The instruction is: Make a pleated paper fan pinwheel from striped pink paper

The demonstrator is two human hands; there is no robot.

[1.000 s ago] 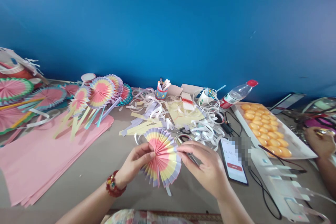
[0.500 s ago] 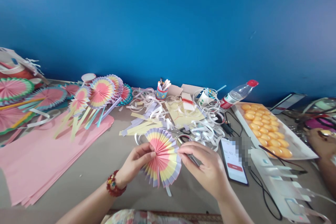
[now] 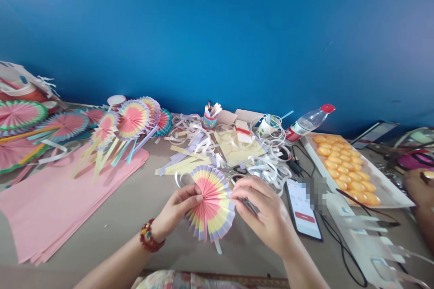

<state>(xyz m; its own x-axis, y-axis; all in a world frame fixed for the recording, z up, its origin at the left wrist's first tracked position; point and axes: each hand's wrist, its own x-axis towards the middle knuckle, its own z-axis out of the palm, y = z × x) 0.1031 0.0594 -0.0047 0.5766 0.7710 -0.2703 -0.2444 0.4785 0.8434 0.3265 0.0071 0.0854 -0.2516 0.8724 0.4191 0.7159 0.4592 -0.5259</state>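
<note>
A round pleated paper fan (image 3: 213, 207), pink in the centre with yellow and lilac bands, is held above the front of the table. My left hand (image 3: 179, 207), with a beaded bracelet on its wrist, pinches the fan near its centre. At the fan's right edge, my right hand (image 3: 262, 212) has its thumb and fingertips brought together on the pleated rim. A pale strip (image 3: 218, 247) sticks out below the fan. Partly behind the fan and my right hand lie scissors (image 3: 237, 176).
Pink paper sheets (image 3: 68, 203) and finished fans (image 3: 134, 119) lie at left. Paper strips (image 3: 267, 169) are heaped behind my hands. At right are a phone (image 3: 304, 212), a bottle (image 3: 308, 122), a tray of orange-yellow ovals (image 3: 389, 192), cables, and another person's hand (image 3: 418, 189).
The view has shifted slightly, moving everything a little to the right. My right fingers have lifted and curled slightly at the rim. My left hand keeps its pinch on the paper fan.
</note>
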